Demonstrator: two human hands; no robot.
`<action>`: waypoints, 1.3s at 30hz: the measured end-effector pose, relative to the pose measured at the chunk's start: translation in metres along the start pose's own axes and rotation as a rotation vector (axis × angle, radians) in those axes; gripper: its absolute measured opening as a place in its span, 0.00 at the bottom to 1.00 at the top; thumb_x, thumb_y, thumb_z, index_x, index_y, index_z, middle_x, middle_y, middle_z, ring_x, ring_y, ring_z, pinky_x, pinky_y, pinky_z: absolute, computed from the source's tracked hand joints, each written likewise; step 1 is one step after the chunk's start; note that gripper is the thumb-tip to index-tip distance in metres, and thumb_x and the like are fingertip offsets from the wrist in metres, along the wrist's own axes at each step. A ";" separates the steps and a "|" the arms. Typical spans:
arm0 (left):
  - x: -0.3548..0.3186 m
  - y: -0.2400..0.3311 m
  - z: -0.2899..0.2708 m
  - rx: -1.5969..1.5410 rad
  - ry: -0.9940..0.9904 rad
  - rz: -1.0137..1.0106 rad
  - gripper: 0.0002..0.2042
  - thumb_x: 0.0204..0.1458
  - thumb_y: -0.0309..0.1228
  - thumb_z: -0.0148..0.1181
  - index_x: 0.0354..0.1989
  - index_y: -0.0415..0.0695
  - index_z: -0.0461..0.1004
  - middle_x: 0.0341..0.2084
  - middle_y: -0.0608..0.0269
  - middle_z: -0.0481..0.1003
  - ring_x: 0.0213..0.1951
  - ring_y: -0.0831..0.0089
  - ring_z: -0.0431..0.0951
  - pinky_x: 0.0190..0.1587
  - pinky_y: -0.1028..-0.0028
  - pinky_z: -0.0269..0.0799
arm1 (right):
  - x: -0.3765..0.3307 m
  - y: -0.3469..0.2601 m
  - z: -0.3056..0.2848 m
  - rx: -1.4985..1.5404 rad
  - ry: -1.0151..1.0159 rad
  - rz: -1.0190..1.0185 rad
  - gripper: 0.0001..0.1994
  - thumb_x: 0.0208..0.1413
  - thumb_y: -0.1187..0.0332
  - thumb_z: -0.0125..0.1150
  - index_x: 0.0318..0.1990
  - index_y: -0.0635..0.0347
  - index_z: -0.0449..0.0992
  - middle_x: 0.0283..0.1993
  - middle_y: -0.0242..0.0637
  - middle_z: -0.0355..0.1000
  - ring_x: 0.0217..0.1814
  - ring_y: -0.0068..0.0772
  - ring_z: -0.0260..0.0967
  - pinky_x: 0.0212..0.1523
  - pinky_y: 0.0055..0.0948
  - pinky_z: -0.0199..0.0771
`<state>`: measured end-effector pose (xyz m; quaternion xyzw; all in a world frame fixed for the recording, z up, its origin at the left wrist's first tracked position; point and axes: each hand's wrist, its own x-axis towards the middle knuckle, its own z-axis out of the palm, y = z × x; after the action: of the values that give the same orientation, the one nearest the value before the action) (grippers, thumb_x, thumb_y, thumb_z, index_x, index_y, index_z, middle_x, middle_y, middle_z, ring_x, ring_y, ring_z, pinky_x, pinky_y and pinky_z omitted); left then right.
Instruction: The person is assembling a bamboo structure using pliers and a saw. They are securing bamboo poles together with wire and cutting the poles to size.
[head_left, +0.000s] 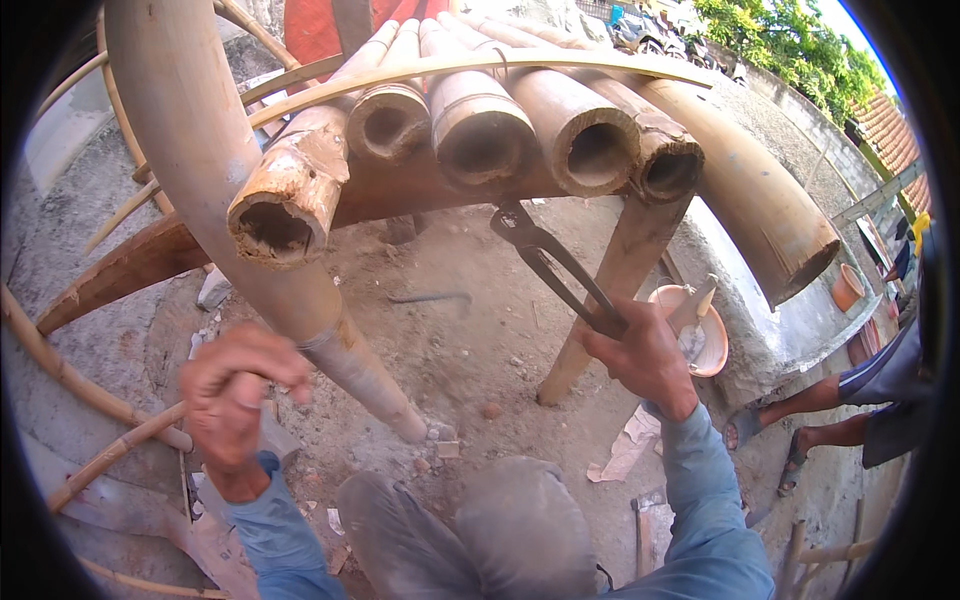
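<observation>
While the person crouches under a bamboo frame, the left hand [235, 395] sits low at the left, fingers curled tight into a fist; it seems to close on something small, what it holds cannot be told; it hovers just beside the thick curved bamboo pole [200, 170] that sweeps from upper left down to the dirt ground [470, 340]. Blue sleeves come in from the lower edge, grey-trousered knees between them. Long-handled pincers [555, 270] run on a diagonal, long axis from lower right up to upper left; the jaw end points up at the underside of the bundle, touching or nearly touching near the wooden crosspiece; handles point down-right into the right hand [645, 355], which is clamped around both handle ends, handles drawn close together. Row of cut bamboo tubes [480, 130] lies side by side overhead, hollow ends facing the viewer, a thin split strip bent across their tops; a slanted wooden leg [615, 290] props the frame, just beside the right hand. Right of that, an orange bowl [710, 340] with a tool resting in it; farther right, another person's sandalled feet [770, 440]. Outdoors: dusty earth, scraps, a low concrete wall, trees and a tiled roof at far right.
</observation>
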<state>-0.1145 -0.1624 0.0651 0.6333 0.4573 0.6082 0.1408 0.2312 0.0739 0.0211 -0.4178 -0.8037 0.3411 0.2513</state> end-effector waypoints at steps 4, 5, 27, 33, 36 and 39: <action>0.011 -0.027 0.081 0.030 -0.329 -0.195 0.21 0.66 0.39 0.67 0.58 0.34 0.78 0.49 0.50 0.80 0.48 0.65 0.85 0.51 0.68 0.82 | -0.012 -0.019 -0.022 -0.145 -0.016 -0.007 0.16 0.57 0.65 0.72 0.47 0.69 0.84 0.31 0.47 0.82 0.28 0.31 0.76 0.33 0.37 0.75; 0.014 -0.036 0.096 -0.064 -0.348 -0.265 0.23 0.65 0.38 0.68 0.62 0.34 0.76 0.52 0.51 0.80 0.53 0.64 0.83 0.55 0.68 0.80 | -0.011 -0.031 -0.031 -0.198 -0.028 -0.018 0.16 0.57 0.66 0.72 0.48 0.69 0.84 0.33 0.48 0.83 0.28 0.32 0.77 0.34 0.38 0.76; -0.001 -0.020 0.064 -0.095 0.430 0.259 0.14 0.68 0.33 0.56 0.39 0.34 0.81 0.32 0.52 0.80 0.33 0.66 0.81 0.42 0.64 0.80 | 0.005 0.043 0.102 1.573 -0.758 0.025 0.09 0.64 0.74 0.63 0.42 0.60 0.66 0.14 0.20 0.58 0.11 0.19 0.59 0.12 0.21 0.55; 0.071 0.011 -0.081 1.294 0.418 0.219 0.28 0.58 0.37 0.68 0.67 0.44 0.74 0.67 0.50 0.73 0.72 0.53 0.67 0.76 0.49 0.60 | -0.003 0.032 0.091 0.507 0.044 -0.262 0.10 0.62 0.73 0.65 0.48 0.65 0.74 0.28 0.38 0.71 0.27 0.29 0.71 0.27 0.32 0.66; 0.108 0.015 -0.120 1.351 0.074 0.001 0.40 0.43 0.38 0.81 0.69 0.46 0.73 0.69 0.54 0.72 0.74 0.51 0.66 0.79 0.50 0.57 | -0.008 0.043 0.084 -0.039 0.406 -0.377 0.10 0.62 0.73 0.64 0.48 0.67 0.76 0.31 0.46 0.73 0.29 0.40 0.73 0.31 0.38 0.69; 0.120 0.027 -0.114 1.269 -0.089 -0.106 0.48 0.30 0.35 0.87 0.67 0.44 0.74 0.67 0.52 0.74 0.71 0.51 0.69 0.78 0.51 0.60 | -0.025 0.065 0.074 -0.086 0.304 -0.218 0.11 0.68 0.71 0.60 0.53 0.67 0.78 0.35 0.49 0.75 0.29 0.43 0.71 0.32 0.39 0.70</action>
<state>-0.2254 -0.1302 0.1871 0.5949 0.7529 0.1845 -0.2128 0.2260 0.0551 -0.0790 -0.3853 -0.8107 0.2103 0.3873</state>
